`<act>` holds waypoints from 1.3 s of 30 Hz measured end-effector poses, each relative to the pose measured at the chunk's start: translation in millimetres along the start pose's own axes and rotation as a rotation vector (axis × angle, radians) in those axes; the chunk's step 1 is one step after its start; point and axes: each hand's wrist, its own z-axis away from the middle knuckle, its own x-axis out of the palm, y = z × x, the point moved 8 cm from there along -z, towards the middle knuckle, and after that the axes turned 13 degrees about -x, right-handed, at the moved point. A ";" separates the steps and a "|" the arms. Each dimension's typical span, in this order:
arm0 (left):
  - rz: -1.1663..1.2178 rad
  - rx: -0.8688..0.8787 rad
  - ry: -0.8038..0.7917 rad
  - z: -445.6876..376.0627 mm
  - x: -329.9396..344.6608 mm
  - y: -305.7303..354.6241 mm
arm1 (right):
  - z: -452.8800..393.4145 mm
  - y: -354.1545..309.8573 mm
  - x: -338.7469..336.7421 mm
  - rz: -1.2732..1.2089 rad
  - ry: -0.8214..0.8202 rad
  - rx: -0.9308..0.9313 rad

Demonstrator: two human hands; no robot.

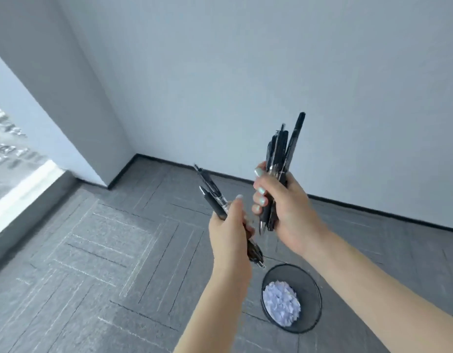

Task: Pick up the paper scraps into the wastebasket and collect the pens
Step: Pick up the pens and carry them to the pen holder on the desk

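My right hand (286, 210) is shut on a bundle of several black pens (281, 151) that stand nearly upright, tips pointing down. A little to its left and lower, my left hand (229, 238) grips a few black pens (212, 192) slanting up to the left. The two hands are close together but apart. Below them on the floor stands a black mesh wastebasket (313, 291), with white paper scraps (281, 303) lying in a heap at its bottom.
Grey carpet tiles (105, 263) cover the floor. A pale wall with a dark skirting board (373, 210) runs behind the hands. At the left a wall corner juts out beside a bright window (14, 159).
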 end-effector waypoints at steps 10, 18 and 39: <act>-0.612 0.026 -0.766 83.8 141.8 -30.1 | 117.5 -116.5 -98.1 0.558 0.432 -0.300; -0.957 -0.144 -1.356 251.6 199.1 -191.4 | 352.1 -173.1 -191.5 0.750 1.106 -0.412; -1.232 -0.239 -1.897 660.4 250.5 -585.0 | 852.0 -241.5 -407.5 0.546 2.138 -0.562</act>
